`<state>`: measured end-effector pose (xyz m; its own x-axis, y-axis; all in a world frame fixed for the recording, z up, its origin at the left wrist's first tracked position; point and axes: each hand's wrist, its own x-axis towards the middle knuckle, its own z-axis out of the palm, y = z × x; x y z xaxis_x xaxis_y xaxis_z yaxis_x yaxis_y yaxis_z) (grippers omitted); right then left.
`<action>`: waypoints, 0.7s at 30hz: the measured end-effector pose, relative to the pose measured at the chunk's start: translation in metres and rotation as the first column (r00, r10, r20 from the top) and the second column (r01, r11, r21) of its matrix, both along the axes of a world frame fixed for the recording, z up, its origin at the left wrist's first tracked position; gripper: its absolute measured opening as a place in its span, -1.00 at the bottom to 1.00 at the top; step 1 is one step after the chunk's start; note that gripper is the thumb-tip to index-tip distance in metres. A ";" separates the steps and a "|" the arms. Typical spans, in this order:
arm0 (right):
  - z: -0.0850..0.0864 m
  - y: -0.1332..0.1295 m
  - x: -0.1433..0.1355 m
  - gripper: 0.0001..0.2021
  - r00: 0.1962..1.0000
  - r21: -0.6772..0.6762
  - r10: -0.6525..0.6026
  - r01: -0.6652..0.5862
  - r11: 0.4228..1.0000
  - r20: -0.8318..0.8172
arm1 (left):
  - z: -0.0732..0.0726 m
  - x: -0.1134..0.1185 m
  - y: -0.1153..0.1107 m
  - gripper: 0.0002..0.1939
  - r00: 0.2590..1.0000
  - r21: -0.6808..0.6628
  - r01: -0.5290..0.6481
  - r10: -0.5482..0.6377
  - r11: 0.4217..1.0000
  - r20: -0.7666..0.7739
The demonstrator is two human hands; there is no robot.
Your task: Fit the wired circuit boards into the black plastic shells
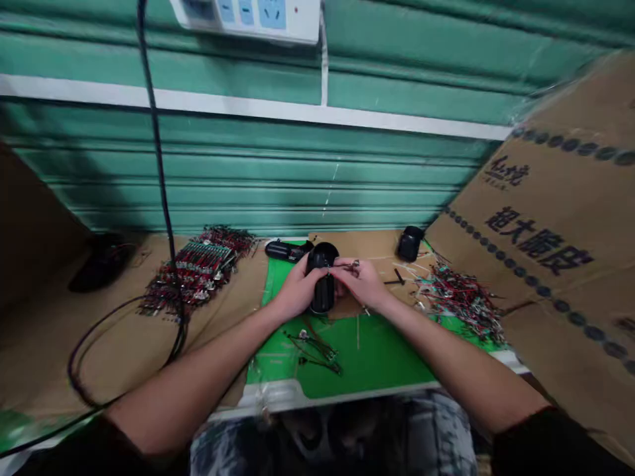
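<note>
A glossy black rounded device [323, 294] stands near the middle of the bench, between my hands. My left hand [297, 289] is closed against its left side, the thumb reaching over its front. On the right, my right hand [364, 284] pinches a small part with thin wires [351, 266] at the device's upper right; the exact part is too small to make out. Just below my hands, a few small boards with wires [317, 350] lie on the green mat [372, 357].
Bundles of wired boards [201, 268] lie at left, beside a black cable [161, 165]. A loose wire pile [466, 301] is at right, near a black part [409, 243]. Another black device [285, 250] lies behind my left hand. Cardboard [555, 218] walls the right side.
</note>
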<state>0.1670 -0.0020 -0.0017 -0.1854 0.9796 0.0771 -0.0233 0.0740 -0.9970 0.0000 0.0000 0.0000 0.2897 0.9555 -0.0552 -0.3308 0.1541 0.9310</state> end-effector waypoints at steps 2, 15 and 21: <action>-0.001 0.000 0.000 -0.58 1.000 -0.005 0.003 -0.003 1.000 0.002 | 0.000 0.000 0.000 -0.49 1.000 -0.008 0.004 -0.004 1.000 0.006; 0.002 -0.003 0.000 -0.57 0.995 -0.061 0.053 -0.059 0.996 -0.086 | 0.007 0.001 -0.006 -0.43 0.997 -0.045 0.064 -0.062 0.997 0.038; 0.000 -0.002 0.002 -0.57 0.998 -0.017 0.056 -0.056 0.998 -0.039 | 0.006 0.002 -0.006 -0.47 0.997 -0.055 0.061 -0.059 0.997 0.046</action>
<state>0.1695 -0.0040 -0.0014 -0.2372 0.9691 0.0675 -0.0651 0.0535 -0.9964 0.0019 -0.0059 0.0061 0.3498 0.9321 -0.0946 -0.3605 0.2271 0.9047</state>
